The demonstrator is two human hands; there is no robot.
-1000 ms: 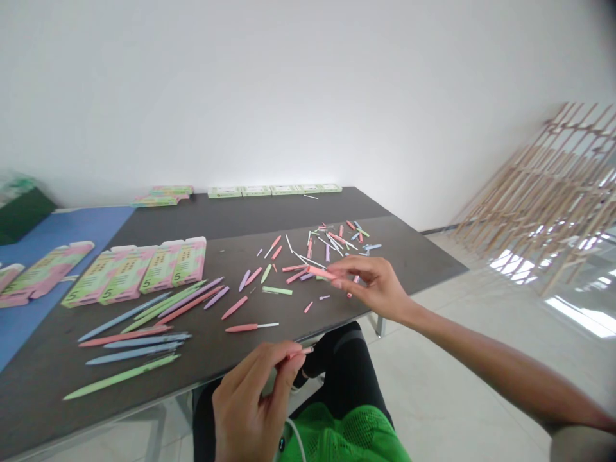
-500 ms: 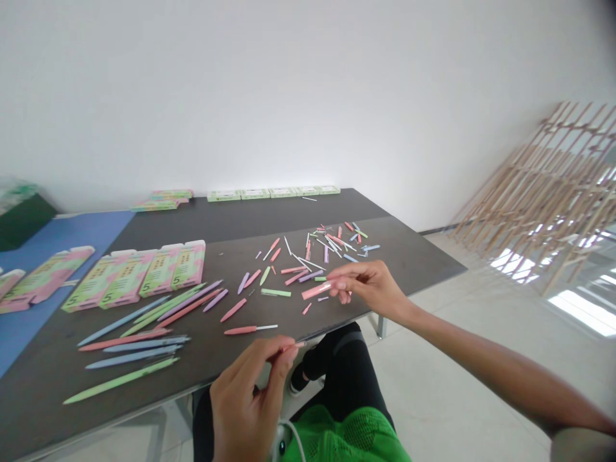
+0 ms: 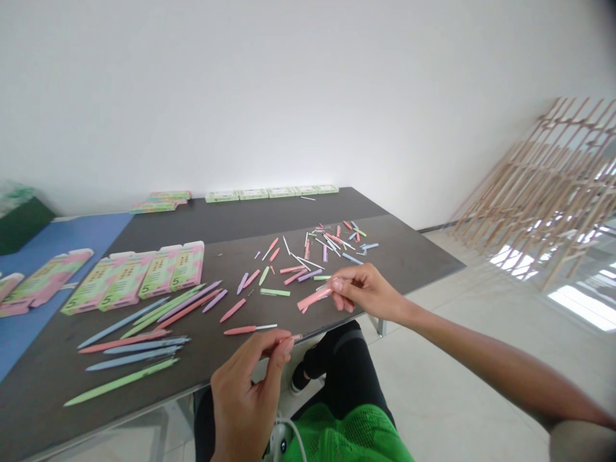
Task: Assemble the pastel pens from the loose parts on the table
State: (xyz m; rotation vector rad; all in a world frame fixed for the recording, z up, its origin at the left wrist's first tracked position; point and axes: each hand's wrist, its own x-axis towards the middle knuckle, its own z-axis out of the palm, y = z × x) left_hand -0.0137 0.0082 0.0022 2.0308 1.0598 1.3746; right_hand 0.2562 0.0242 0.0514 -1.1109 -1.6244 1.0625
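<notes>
Right hand (image 3: 363,292), just right of centre: thumb and fingers pinched on a pink pen barrel (image 3: 311,299). Its long axis slants; free end aims lower left, other end runs upper right into the fingertips. Left hand (image 3: 253,391), bottom centre: thumb and forefinger closed on a small pink pen part (image 3: 297,337), its exposed end pointing right.

Most of that part is covered by the fingers; I can't make out its shape. The barrel's gripped end is partly hidden too. Right upper arm cut off at the frame edge. Small pieces in the loose pen-part scatter (image 3: 325,250) beyond the right hand are too fine for me to sort.

Surface: dark table (image 3: 414,256), blue covering (image 3: 103,226) at left. Plain pale wall (image 3: 308,90) behind; wooden lattice (image 3: 539,192) leaning at right, over pale tiled floor (image 3: 457,398).
</notes>
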